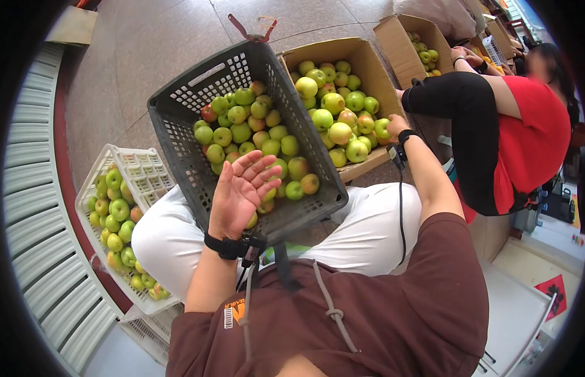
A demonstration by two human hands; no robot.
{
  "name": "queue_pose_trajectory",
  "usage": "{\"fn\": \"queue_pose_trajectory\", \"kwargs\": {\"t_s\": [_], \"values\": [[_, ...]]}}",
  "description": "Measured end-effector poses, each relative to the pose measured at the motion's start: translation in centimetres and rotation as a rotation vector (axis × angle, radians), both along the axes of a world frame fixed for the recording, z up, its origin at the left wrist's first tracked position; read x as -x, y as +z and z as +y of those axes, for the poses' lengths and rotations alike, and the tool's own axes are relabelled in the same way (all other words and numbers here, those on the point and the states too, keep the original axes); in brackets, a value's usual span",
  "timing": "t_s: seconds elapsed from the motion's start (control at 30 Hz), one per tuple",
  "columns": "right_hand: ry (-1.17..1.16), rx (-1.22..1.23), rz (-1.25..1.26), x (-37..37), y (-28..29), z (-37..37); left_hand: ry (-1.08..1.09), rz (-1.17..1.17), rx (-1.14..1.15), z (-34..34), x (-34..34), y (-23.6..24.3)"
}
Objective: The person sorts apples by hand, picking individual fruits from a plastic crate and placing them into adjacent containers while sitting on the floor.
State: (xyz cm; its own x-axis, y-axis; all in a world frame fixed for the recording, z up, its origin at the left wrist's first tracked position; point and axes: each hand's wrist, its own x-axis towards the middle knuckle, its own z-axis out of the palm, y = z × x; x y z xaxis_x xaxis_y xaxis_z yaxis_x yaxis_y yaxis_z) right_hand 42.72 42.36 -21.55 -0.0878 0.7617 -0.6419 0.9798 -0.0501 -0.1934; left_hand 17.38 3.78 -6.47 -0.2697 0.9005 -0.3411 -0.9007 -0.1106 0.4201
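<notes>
My left hand (pixel 241 196) is open, palm up and fingers spread, above the near part of a dark grey plastic crate (pixel 174 135). Nothing lies in that palm. Green and blushed apples (pixel 240 131) partly fill the crate, which sits between my knees. To its right stands an open cardboard box (pixel 368 166) holding many yellow-green apples (pixel 333 102). At this box's right side my right hand (pixel 397 127) has its fingers closed on a green apple (pixel 381 128); part of the grip is hidden. Both my wrists wear black straps, and a cable hangs from the right one.
Red-handled clippers (pixel 251 30) rest at the crate's far rim. On my left, a white basket (pixel 91 182) of apples stands beside a white slatted surface (pixel 44 207). A person in a red top (pixel 534 125) sits at the right, near another cardboard box (pixel 393 47) with apples.
</notes>
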Motion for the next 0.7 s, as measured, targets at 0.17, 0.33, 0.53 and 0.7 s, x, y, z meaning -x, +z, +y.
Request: {"fn": "queue_pose_trajectory", "kwargs": {"t_s": [0.17,0.33,0.53,0.7], "values": [[-0.112,-0.384,0.614,-0.9,1.6,2.9,0.124,-0.027,0.025,-0.5,0.8,-1.7],[-0.614,-0.246,1.198,0.8,9.8,1.4,0.155,-0.004,0.035,-0.4,1.9,-1.9],[-0.263,0.053,1.124,7.5,16.1,-7.9,0.315,0.031,0.068,-1.4,4.1,-2.1],[0.213,-0.149,0.481,10.8,7.8,-15.5,0.392,0.113,0.149,-1.6,5.0,-2.3]]}}
